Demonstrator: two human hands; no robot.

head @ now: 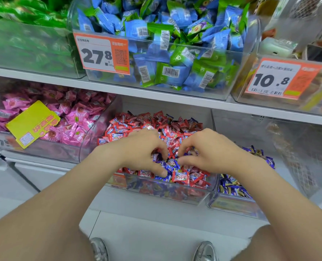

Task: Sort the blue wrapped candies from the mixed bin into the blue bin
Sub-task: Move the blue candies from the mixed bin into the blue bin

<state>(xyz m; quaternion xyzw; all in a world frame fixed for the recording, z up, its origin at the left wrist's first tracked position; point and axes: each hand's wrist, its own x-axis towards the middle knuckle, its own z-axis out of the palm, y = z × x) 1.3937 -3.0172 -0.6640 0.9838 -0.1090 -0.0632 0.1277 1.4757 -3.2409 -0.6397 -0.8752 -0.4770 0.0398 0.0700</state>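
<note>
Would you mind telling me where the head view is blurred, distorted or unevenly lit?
In the head view, light is even; the green bin at upper left and the top-right corner are smeared by blur; the shelf edge bows slightly from the wide lens; the left hand, the right hand and the mixed bin are sharp.

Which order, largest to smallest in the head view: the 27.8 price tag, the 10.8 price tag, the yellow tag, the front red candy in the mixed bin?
1. 10.8 price tag, slightly widest.
2. 27.8 price tag and yellow tag: too alike to rank.
3. The front red candy in the mixed bin, clearly smallest.
</note>
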